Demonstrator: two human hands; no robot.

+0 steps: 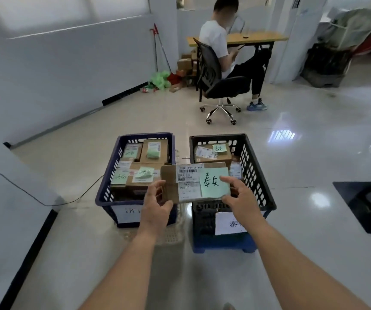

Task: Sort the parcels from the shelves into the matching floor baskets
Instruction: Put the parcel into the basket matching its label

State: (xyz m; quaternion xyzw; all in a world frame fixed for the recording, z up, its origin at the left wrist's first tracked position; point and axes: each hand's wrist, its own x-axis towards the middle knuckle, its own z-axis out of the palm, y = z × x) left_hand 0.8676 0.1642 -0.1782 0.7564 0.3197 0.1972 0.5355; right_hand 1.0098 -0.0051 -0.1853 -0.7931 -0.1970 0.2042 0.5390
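Note:
I hold a flat cardboard parcel (189, 183) with a white shipping label and a green handwritten note, level above the gap between two floor baskets. My left hand (156, 203) grips its left end and my right hand (239, 198) grips its right end, thumb on the green note. The blue basket (106, 198) on the left holds several cardboard parcels with green notes. The black basket (262, 189) on the right holds a few parcels and carries a white paper sign (229, 223) on its front.
A person sits on a wheeled office chair (219, 86) at a wooden desk (238, 39) beyond the baskets. A white partition wall (68, 63) runs along the left, with a cable (46, 203) on the floor. A black stand base (368, 202) lies right.

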